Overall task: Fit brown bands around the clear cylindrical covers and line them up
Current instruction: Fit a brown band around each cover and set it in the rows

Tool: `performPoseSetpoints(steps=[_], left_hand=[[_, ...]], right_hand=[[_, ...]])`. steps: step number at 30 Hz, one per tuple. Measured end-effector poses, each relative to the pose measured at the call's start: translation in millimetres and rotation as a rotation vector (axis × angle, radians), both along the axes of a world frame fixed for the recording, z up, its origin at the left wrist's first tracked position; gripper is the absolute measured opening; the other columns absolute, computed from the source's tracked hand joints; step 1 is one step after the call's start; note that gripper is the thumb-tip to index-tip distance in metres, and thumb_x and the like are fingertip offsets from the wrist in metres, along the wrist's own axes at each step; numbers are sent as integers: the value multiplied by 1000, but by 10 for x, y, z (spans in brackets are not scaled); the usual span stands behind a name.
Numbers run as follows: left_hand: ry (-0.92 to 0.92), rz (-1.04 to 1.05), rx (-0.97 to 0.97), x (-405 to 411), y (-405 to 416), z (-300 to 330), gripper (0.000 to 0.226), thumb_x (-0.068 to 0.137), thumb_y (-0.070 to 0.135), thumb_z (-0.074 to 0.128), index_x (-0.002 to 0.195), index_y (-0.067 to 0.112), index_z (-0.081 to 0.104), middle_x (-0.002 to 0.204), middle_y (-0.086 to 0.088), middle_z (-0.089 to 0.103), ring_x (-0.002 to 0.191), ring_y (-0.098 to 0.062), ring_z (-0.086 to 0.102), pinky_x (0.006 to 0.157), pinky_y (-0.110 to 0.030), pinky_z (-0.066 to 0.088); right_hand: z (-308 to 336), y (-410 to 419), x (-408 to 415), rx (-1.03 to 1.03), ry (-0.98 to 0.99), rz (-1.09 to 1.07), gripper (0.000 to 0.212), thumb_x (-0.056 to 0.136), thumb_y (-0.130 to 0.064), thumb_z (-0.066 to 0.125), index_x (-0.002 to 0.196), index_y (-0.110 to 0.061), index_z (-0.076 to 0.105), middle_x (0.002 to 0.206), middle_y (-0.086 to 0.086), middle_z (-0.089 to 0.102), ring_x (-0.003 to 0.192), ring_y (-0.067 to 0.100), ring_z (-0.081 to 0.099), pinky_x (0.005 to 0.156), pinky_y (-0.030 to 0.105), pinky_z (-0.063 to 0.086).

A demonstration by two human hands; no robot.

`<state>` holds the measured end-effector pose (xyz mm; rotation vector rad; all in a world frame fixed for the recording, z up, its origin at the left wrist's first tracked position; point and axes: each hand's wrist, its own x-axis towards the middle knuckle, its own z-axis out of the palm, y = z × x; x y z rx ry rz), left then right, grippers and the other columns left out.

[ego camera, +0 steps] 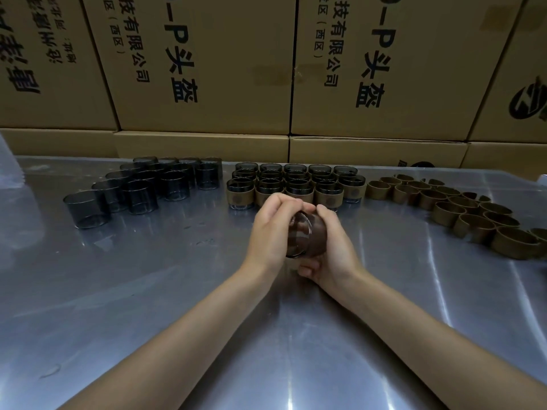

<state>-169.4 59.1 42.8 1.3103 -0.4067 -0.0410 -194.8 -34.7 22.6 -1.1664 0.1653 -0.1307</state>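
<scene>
Both hands gripping banded cover

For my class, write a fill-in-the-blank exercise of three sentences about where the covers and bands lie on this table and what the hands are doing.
1. The unbanded covers stand on the ____ side of the metal table.
2. The loose brown bands lie to the ____ of the banded covers.
3. The left hand and right hand together hold one ____ with a band on it.

Missing words: left; right; cover
</scene>
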Motion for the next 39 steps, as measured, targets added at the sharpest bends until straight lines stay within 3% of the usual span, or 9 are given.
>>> performPoseSetpoints(steps=[4, 7, 10, 16, 20, 25, 28, 33, 39], left_hand=[[98, -17, 3, 62, 47, -100, 21, 94, 35, 55, 98, 16, 62, 84, 6, 68, 81, -7, 67, 67, -23, 53], [194, -60, 123, 109, 125, -141, 34, 94, 52, 46, 111, 25, 59, 98, 10, 69, 80, -2, 69, 63, -17, 52], [266, -120, 216, 176, 207, -112, 66, 79, 71, 45, 129, 29, 52, 112, 5, 65, 91, -18, 69, 71, -26, 54], [279, -199, 352, 233, 275, -57, 95, 44, 86, 50, 122, 33, 60, 114, 2, 67, 71, -12, 73, 59, -21, 55], [243, -192, 322, 270, 304, -130, 71, 61, 68, 67, 118, 26, 64, 117, -2, 68, 80, -13, 74, 66, -21, 55], [184, -303, 119, 331, 387, -218, 62, 67, 27, 77, 126, 30, 58, 120, 3, 68, 106, -13, 68, 90, -27, 52], [124, -368, 27, 339, 395, -253, 60, 74, 4, 72, 128, 26, 57, 112, 9, 71, 104, -10, 68, 77, -21, 54], [125, -375, 74, 356, 384, -249, 74, 71, 17, 81, 137, 33, 50, 128, 7, 60, 112, -11, 65, 86, -27, 54], [146, -318, 236, 335, 323, -210, 86, 57, 64, 75, 133, 38, 45, 133, 6, 56, 113, -14, 64, 92, -26, 49]], right_hand=[[14, -40, 26, 13, -66, -45, 49, 95, -49, 46, 118, -8, 61, 98, 13, 71, 77, 21, 67, 54, 28, 50], [43, -158, 13, -57, -89, -86, 37, 94, -40, 54, 125, -19, 58, 117, 5, 69, 97, 19, 68, 69, 29, 52], [29, -253, 20, -61, -90, -71, 37, 94, -25, 58, 129, -34, 55, 121, -7, 66, 108, 14, 66, 76, 30, 51], [-9, -308, 41, -140, -119, 23, 59, 90, -3, 58, 140, -33, 47, 133, -10, 56, 112, 6, 62, 86, 28, 50], [-5, -320, 51, -184, -82, 80, 57, 91, -11, 58, 142, -30, 44, 140, -8, 49, 123, 11, 54, 93, 32, 48], [36, -267, 70, -212, -3, 60, 69, 72, -58, 60, 130, -22, 56, 124, -2, 65, 114, 16, 62, 87, 33, 48], [27, -207, 97, -337, 19, 5, 65, 71, -69, 57, 119, -26, 59, 115, -4, 67, 104, 15, 66, 76, 30, 51], [-7, -280, 97, -284, -28, 57, 35, 93, -34, 59, 126, -24, 55, 121, -1, 63, 93, 13, 69, 65, 23, 52], [-36, -384, 67, -142, -162, 114, 54, 86, 8, 59, 125, -29, 60, 126, -7, 57, 104, 7, 66, 71, 23, 55]])
